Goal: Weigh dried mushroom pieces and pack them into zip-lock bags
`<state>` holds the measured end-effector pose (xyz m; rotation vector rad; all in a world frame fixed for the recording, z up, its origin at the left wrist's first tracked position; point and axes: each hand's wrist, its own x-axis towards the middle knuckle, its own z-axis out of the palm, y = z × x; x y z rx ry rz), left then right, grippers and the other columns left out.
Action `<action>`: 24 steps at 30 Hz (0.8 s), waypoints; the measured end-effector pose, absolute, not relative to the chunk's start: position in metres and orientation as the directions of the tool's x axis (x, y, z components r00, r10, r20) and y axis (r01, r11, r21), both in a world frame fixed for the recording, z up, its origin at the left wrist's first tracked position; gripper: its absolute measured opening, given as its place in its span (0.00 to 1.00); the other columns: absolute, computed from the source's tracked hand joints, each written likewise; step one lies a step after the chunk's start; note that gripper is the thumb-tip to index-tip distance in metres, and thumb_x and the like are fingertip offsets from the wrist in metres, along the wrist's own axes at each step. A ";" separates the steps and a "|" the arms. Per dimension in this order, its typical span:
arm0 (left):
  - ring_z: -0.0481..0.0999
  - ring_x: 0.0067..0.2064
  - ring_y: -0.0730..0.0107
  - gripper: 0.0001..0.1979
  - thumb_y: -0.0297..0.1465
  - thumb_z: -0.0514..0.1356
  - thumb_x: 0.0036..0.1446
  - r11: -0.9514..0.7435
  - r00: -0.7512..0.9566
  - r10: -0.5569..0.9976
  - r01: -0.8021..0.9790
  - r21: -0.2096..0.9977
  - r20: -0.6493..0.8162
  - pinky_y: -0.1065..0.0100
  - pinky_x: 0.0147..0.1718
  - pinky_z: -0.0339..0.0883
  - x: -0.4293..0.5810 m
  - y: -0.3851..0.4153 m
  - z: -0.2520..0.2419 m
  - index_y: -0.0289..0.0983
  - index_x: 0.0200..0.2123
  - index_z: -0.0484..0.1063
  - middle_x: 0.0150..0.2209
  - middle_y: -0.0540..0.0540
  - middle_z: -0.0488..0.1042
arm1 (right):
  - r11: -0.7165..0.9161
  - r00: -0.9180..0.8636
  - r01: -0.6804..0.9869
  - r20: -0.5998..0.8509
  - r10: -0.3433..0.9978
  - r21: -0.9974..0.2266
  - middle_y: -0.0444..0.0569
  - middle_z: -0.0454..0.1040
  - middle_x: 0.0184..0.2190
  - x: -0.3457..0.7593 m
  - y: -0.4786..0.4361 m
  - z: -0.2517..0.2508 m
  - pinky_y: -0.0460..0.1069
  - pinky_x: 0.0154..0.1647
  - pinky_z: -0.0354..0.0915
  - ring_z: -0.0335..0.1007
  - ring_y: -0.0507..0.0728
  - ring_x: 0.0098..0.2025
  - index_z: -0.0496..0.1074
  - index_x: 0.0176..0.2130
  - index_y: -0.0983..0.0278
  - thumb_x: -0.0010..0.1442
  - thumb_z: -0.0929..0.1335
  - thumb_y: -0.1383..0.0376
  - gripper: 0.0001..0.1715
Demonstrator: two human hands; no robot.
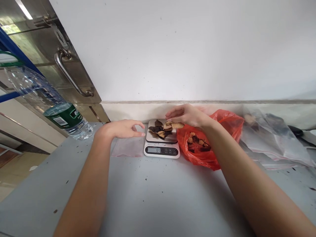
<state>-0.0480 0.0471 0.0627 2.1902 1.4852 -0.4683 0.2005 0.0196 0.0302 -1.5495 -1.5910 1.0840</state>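
A white digital kitchen scale (162,154) stands on the grey table, its lit display showing what looks like two nines. Dark and pale dried pieces (160,130) lie heaped on its plate, a pale strip (177,125) jutting past the right edge. My left hand (124,128) is beside the scale's left edge, thumb and fingers apart, holding nothing. Over the plate's far right side hovers my right hand (186,116), its fingers loosely bent and apart just above the pale strip; nothing shows between them. Close to its wrist, a red plastic bag (184,148) lies open with more dried pieces inside.
Under my left hand lies a clear zip bag (129,147). More clear plastic bags (276,148) are at the right. A water bottle (66,113) with a green label stands at the left. A white wall (187,49) rises behind, beside a metal door handle (71,77).
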 end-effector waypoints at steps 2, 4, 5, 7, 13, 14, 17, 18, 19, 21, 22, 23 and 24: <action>0.75 0.60 0.49 0.35 0.56 0.53 0.61 -0.316 0.354 0.782 0.934 0.165 -0.513 0.56 0.58 0.68 -0.048 0.047 0.063 0.50 0.68 0.66 0.66 0.44 0.73 | -0.041 -0.085 0.445 -0.088 0.992 -0.895 0.51 0.86 0.42 0.201 0.019 0.030 0.50 0.49 0.75 0.82 0.57 0.42 0.81 0.35 0.64 0.56 0.75 0.73 0.05; 0.75 0.61 0.49 0.35 0.55 0.53 0.61 -0.314 0.349 0.784 0.936 0.157 -0.514 0.56 0.58 0.68 -0.047 0.046 0.063 0.50 0.68 0.65 0.67 0.44 0.72 | -0.032 -0.091 0.445 -0.081 0.993 -0.895 0.52 0.86 0.42 0.201 0.020 0.030 0.50 0.48 0.76 0.82 0.57 0.42 0.81 0.36 0.65 0.57 0.75 0.73 0.05; 0.74 0.61 0.49 0.34 0.55 0.53 0.61 -0.315 0.349 0.783 0.936 0.156 -0.515 0.56 0.58 0.67 -0.047 0.046 0.063 0.51 0.68 0.65 0.67 0.44 0.72 | -0.026 -0.096 0.442 -0.076 0.992 -0.897 0.52 0.86 0.42 0.201 0.020 0.029 0.50 0.48 0.76 0.82 0.57 0.42 0.81 0.36 0.65 0.58 0.74 0.72 0.05; 0.74 0.61 0.50 0.34 0.55 0.53 0.62 -0.317 0.352 0.781 0.935 0.158 -0.516 0.56 0.59 0.67 -0.047 0.047 0.063 0.51 0.68 0.65 0.67 0.45 0.71 | -0.018 -0.104 0.428 -0.069 0.992 -0.904 0.51 0.86 0.41 0.200 0.022 0.027 0.51 0.49 0.76 0.82 0.57 0.42 0.81 0.36 0.64 0.58 0.74 0.73 0.05; 0.74 0.62 0.49 0.34 0.54 0.54 0.60 -0.317 0.360 0.778 0.933 0.173 -0.515 0.55 0.59 0.67 -0.047 0.048 0.060 0.52 0.67 0.65 0.67 0.45 0.71 | -0.032 -0.094 0.398 -0.075 0.993 -0.917 0.51 0.86 0.39 0.193 0.025 0.025 0.52 0.49 0.76 0.82 0.58 0.41 0.80 0.33 0.64 0.55 0.75 0.74 0.06; 0.74 0.62 0.49 0.34 0.55 0.54 0.60 -0.317 0.362 0.778 0.932 0.176 -0.514 0.55 0.58 0.67 -0.047 0.048 0.060 0.52 0.67 0.66 0.67 0.45 0.72 | -0.036 -0.093 0.397 -0.079 0.992 -0.917 0.51 0.86 0.39 0.192 0.024 0.025 0.52 0.49 0.76 0.82 0.59 0.42 0.80 0.33 0.64 0.55 0.75 0.74 0.06; 0.74 0.61 0.49 0.35 0.56 0.54 0.59 -0.313 0.366 0.775 0.931 0.189 -0.515 0.55 0.58 0.66 -0.049 0.049 0.060 0.53 0.67 0.66 0.66 0.46 0.72 | -0.028 -0.123 0.409 -0.085 0.989 -0.912 0.52 0.86 0.43 0.197 0.020 0.031 0.53 0.50 0.76 0.81 0.60 0.45 0.81 0.36 0.63 0.53 0.76 0.72 0.08; 0.74 0.61 0.50 0.35 0.56 0.54 0.58 -0.312 0.366 0.778 0.931 0.192 -0.511 0.56 0.58 0.66 -0.050 0.050 0.061 0.52 0.66 0.66 0.66 0.46 0.72 | -0.011 -0.143 0.418 -0.078 0.987 -0.908 0.52 0.86 0.44 0.201 0.019 0.034 0.53 0.51 0.76 0.81 0.61 0.47 0.81 0.37 0.63 0.52 0.77 0.70 0.09; 0.74 0.60 0.50 0.34 0.55 0.54 0.58 -0.309 0.364 0.781 0.931 0.192 -0.507 0.57 0.57 0.66 -0.051 0.050 0.061 0.52 0.66 0.66 0.65 0.46 0.73 | 0.009 -0.167 0.429 -0.069 0.984 -0.903 0.52 0.85 0.45 0.207 0.017 0.037 0.54 0.51 0.76 0.81 0.61 0.48 0.82 0.39 0.62 0.51 0.77 0.68 0.11; 0.76 0.58 0.51 0.33 0.56 0.55 0.56 -0.302 0.355 0.780 0.935 0.188 -0.514 0.58 0.55 0.67 -0.054 0.052 0.061 0.50 0.62 0.69 0.63 0.45 0.74 | 0.057 -0.218 0.448 -0.047 0.975 -0.892 0.53 0.85 0.44 0.221 0.012 0.046 0.56 0.51 0.75 0.81 0.62 0.48 0.82 0.42 0.62 0.50 0.78 0.63 0.17; 0.77 0.56 0.52 0.33 0.55 0.56 0.54 -0.296 0.346 0.774 0.938 0.179 -0.531 0.59 0.52 0.67 -0.055 0.053 0.060 0.48 0.59 0.71 0.61 0.45 0.76 | 0.075 -0.238 0.457 -0.041 0.970 -0.886 0.53 0.86 0.43 0.229 0.009 0.051 0.56 0.49 0.75 0.81 0.63 0.46 0.82 0.43 0.62 0.49 0.78 0.61 0.20; 0.77 0.54 0.52 0.32 0.55 0.59 0.51 -0.292 0.332 0.762 0.943 0.163 -0.556 0.60 0.49 0.68 -0.056 0.054 0.059 0.46 0.55 0.72 0.58 0.44 0.78 | 0.093 -0.257 0.465 -0.034 0.966 -0.880 0.52 0.86 0.42 0.237 0.006 0.056 0.56 0.48 0.75 0.81 0.62 0.46 0.81 0.45 0.62 0.49 0.78 0.59 0.23; 0.78 0.52 0.51 0.31 0.54 0.62 0.47 -0.287 0.315 0.746 0.947 0.143 -0.586 0.62 0.46 0.69 -0.056 0.055 0.057 0.45 0.51 0.73 0.55 0.44 0.79 | 0.109 -0.273 0.476 -0.029 0.961 -0.873 0.52 0.86 0.41 0.244 0.002 0.060 0.56 0.47 0.75 0.81 0.62 0.44 0.81 0.45 0.61 0.48 0.79 0.57 0.24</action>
